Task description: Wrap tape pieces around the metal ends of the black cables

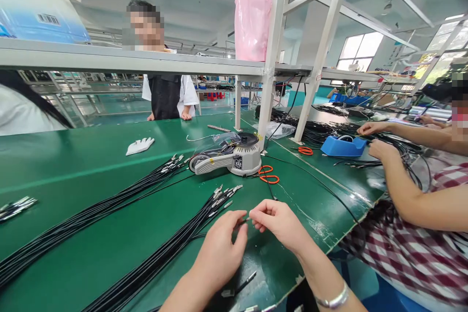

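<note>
My left hand (224,243) is closed in a pinch over the green table (95,161), with a thin black cable (199,236) running into it from the left. Close against it, my right hand (276,222) pinches at a tiny tip between the two hands; what exactly it grips is mostly hidden by the fingers. Just left of my hands lies a bundle of black cables (175,234) with metal connector ends. Another such bundle (109,202) stretches behind it. A short cable piece with a metal end (245,282) rests below my hands.
Ahead stands a grey tape dispenser (237,158), beside orange-handled scissors (268,175). A white glove (140,146) lies at back left. On the right, a co-worker's hands (382,148) work near a blue tape holder (343,146). Shelf posts (272,83) rise from the table. Another person stands across.
</note>
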The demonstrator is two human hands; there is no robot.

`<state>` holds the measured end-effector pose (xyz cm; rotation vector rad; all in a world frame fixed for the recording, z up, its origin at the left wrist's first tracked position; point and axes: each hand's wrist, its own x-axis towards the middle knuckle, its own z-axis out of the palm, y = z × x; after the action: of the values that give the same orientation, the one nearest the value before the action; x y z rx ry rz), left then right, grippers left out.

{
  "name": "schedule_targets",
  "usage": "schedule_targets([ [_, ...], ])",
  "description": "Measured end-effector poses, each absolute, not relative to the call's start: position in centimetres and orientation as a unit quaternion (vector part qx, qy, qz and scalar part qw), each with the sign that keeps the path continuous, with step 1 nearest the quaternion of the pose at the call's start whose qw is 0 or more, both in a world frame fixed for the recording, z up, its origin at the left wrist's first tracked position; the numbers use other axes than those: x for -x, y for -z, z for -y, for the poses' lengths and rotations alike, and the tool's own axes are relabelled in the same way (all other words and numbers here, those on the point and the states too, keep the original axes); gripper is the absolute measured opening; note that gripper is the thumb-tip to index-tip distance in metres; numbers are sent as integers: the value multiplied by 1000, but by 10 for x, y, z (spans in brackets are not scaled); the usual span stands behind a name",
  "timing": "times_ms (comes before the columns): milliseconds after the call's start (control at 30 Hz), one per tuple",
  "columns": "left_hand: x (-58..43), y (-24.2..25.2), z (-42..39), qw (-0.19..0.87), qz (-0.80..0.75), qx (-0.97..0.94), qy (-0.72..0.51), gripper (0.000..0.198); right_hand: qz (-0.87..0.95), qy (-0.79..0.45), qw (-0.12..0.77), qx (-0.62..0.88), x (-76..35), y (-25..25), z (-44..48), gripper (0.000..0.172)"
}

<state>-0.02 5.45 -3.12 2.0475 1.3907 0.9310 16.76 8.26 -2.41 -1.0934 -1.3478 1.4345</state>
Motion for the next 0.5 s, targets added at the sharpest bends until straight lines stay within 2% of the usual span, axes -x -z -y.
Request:
schedule_targets([
  [67,-3,32,-50,272,-491,-735,-380,25,505,-613,439,419,-166,15,-98,31],
  [200,-7,38,-46,305,-516,-672,-435,29,320,-633,563,424,-142,-4,-162,18],
  [367,-2,42,-45,303,-508,-632,-500,26,225,-640,589,440,-94,-19,-238,23],
  [500,1,44,-41,329,-525,-580,-529,26,195,-641,590,451,-71,-21,-258,27],
])
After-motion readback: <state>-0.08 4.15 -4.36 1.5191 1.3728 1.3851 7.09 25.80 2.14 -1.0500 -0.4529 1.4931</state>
